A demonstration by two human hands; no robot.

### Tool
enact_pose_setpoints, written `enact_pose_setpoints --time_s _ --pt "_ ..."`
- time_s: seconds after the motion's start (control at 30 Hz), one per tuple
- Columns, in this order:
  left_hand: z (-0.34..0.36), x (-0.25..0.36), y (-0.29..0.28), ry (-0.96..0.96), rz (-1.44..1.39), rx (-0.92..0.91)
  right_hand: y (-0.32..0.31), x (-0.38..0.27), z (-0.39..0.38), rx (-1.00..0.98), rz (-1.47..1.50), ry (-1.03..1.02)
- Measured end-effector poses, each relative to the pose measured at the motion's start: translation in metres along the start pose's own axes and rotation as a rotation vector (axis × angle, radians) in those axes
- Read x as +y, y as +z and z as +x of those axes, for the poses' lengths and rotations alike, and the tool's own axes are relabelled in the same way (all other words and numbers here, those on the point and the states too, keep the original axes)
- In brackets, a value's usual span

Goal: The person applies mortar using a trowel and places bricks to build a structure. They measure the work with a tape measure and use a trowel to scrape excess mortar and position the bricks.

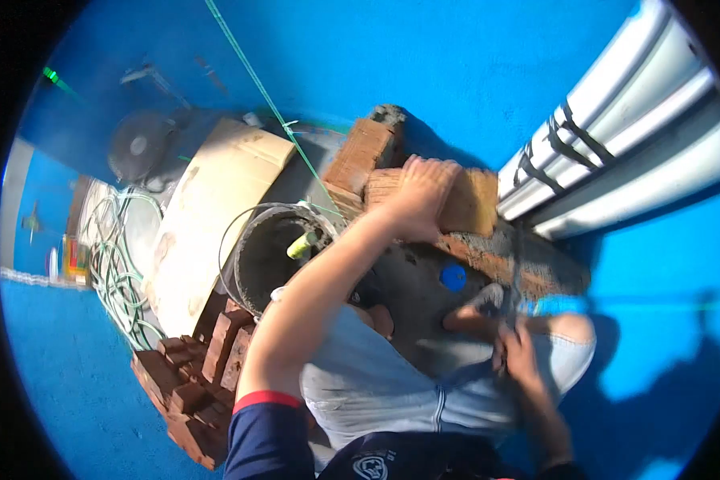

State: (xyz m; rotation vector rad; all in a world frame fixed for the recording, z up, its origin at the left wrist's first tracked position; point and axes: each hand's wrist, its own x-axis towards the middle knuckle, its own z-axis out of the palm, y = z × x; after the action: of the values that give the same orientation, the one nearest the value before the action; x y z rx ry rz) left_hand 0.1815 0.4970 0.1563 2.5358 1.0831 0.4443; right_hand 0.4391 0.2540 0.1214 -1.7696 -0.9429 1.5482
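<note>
My left hand (426, 196) is closed over an orange-brown brick (474, 204), fingers across its far side and thumb at its near side. That brick sits on a low course of bricks and mortar (528, 260), beside another brick (356, 156) on its left. Low at my right knee, my right hand (518, 352) is closed around a long thin grey tool (517, 276). It stands up toward the brick course, edge-on and blurred, so its kind is unclear. A taut green string (252, 68) runs down to the bricks at the left end.
A mortar-smeared bucket (256, 264) with a wire handle stands left of my arm, a yellow-green object (301, 246) inside. Beyond it are cardboard (208, 208) and a coiled hose (120, 256). Loose bricks (188, 392) lie nearer. White pipes (616, 120) lean at right against the blue wall.
</note>
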Motion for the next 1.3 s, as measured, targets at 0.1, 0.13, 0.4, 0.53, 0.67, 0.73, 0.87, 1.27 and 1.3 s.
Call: enact_pose_setpoints --time_s 0.1,0.13,0.4,0.53,0.67,0.73,0.87,1.27,1.3 --pt "0.026 -0.008 0.042 0.050 0.113 -0.123 -0.005 0.017 0.002 -0.043 0.242 -0.066" --pt "0.036 -0.013 0.053 0.006 0.101 -0.229 -0.007 0.018 0.004 -0.036 0.281 -0.025" --pt "0.048 -0.058 0.097 -0.061 0.159 -0.300 -0.012 0.001 0.013 -0.132 0.269 -0.007" --pt "0.042 -0.073 0.100 -0.051 0.160 -0.340 -0.006 0.001 0.018 -0.125 0.339 0.075" --pt "0.036 -0.087 0.103 -0.051 0.180 -0.334 -0.002 0.002 0.022 -0.184 0.340 0.077" --pt "0.034 -0.091 0.104 -0.059 0.181 -0.328 0.000 0.002 0.023 -0.201 0.327 0.087" --pt "0.033 -0.094 0.104 -0.055 0.187 -0.317 0.003 -0.001 0.023 -0.236 0.336 0.061" --pt "0.037 -0.094 0.102 -0.086 0.182 -0.377 0.005 0.001 0.025 -0.252 0.277 0.067" --pt "0.036 -0.093 0.102 -0.091 0.196 -0.386 0.005 0.000 0.025 -0.267 0.291 0.062"
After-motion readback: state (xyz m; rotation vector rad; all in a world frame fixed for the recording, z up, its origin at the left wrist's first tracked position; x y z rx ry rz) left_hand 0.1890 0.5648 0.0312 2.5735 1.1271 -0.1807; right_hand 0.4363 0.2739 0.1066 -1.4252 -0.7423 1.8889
